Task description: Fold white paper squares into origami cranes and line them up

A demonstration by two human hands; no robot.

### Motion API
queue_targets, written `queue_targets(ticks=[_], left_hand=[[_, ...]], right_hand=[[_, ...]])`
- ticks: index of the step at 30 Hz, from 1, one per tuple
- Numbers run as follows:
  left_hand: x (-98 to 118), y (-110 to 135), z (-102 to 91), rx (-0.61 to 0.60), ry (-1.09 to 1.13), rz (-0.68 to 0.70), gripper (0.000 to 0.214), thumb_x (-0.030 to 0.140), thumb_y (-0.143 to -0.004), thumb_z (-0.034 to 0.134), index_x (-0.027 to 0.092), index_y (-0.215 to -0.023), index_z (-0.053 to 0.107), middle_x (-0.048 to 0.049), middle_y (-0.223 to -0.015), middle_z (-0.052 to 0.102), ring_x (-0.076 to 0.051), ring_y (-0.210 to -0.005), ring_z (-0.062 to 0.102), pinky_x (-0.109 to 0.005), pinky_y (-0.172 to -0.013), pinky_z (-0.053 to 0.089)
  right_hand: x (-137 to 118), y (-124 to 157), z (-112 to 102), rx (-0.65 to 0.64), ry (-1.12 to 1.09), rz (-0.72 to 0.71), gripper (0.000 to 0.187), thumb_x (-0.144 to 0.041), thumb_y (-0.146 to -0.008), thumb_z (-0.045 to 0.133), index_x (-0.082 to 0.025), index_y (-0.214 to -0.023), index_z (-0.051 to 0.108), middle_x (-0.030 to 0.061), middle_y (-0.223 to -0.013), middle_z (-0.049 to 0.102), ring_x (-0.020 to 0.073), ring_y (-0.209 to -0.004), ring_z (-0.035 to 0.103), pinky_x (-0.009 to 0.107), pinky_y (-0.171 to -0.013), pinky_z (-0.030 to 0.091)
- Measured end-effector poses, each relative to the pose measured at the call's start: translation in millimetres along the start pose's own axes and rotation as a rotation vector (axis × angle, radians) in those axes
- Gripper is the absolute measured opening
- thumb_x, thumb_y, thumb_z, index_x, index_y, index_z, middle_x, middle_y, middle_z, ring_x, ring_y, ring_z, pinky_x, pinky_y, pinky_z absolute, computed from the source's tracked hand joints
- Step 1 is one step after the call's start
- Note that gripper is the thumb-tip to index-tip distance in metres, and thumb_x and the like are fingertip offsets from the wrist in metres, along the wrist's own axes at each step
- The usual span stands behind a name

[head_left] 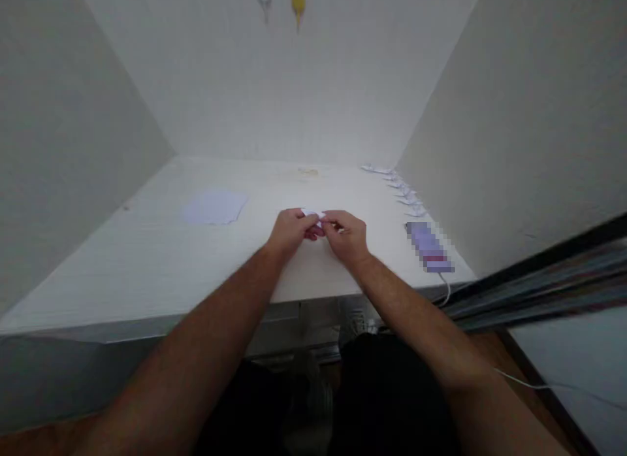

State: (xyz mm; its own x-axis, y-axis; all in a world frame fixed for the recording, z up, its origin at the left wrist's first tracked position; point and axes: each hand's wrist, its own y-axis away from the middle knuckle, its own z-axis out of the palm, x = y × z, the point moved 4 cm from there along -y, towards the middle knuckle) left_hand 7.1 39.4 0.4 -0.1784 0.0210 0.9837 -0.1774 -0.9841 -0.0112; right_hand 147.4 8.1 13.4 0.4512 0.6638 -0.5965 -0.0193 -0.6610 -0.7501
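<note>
Paper (310, 212) lies between left hand (288, 230) and right hand (349, 234), each grip pinching it.

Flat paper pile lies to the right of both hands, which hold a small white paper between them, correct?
No: the head view shows the flat paper pile to the left of the left hand and right hand, which do hold a small white paper between them.
</note>
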Motion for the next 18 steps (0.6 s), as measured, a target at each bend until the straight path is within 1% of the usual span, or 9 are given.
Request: queue_targets(ticks=[5, 10, 12, 18], left_hand=[[1.3, 2.1, 0.6, -0.007, 0.038, -0.004, 0.02, 0.028, -0.064, 0.077, 0.011, -0.07, 0.067, -0.0065, -0.063, 0.07, -0.016, -0.056, 0.068, -0.023, -0.049, 0.047], [3.4, 3.2, 0.9, -0.023, 0.054, -0.002, 0.022, 0.027, -0.065, 0.078, 0.008, -0.073, 0.07, -0.0083, -0.065, 0.071, -0.015, -0.056, 0.068, -0.022, -0.047, 0.046], [3.4, 3.0, 0.9, -0.031, 0.047, 0.005, 0.023, 0.028, -0.065, 0.079, 0.008, -0.074, 0.07, -0.0083, -0.064, 0.07, -0.015, -0.056, 0.068, -0.022, -0.047, 0.046], [3.2, 2.2, 1.0, 0.0, 0.015, 0.019, 0.015, 0.023, -0.066, 0.075, 0.01, -0.068, 0.067, -0.0061, -0.059, 0.067, -0.015, -0.053, 0.066, -0.022, -0.047, 0.046]], right_hand=[[1.8, -0.7, 0.2, -0.014, 0.019, 0.097, 0.011, -0.021, -0.082, 0.063, -0.022, -0.08, 0.074, 0.0044, -0.093, 0.079, 0.0158, -0.078, 0.071, 0.028, -0.064, 0.056], [-0.4, -1.0, -0.8, 0.008, -0.014, 0.113, 0.012, -0.024, -0.082, 0.063, -0.021, -0.08, 0.074, 0.0053, -0.09, 0.079, 0.0156, -0.074, 0.071, 0.028, -0.063, 0.055], [-0.9, -1.0, -1.2, 0.011, -0.015, 0.14, 0.012, -0.024, -0.081, 0.063, -0.021, -0.08, 0.074, 0.0051, -0.089, 0.079, 0.0153, -0.073, 0.07, 0.028, -0.063, 0.055], [0.8, -1.5, -1.4, -0.02, -0.024, 0.314, 0.011, -0.026, -0.079, 0.065, -0.02, -0.079, 0.074, 0.004, -0.085, 0.078, 0.0142, -0.065, 0.067, 0.029, -0.065, 0.055]])
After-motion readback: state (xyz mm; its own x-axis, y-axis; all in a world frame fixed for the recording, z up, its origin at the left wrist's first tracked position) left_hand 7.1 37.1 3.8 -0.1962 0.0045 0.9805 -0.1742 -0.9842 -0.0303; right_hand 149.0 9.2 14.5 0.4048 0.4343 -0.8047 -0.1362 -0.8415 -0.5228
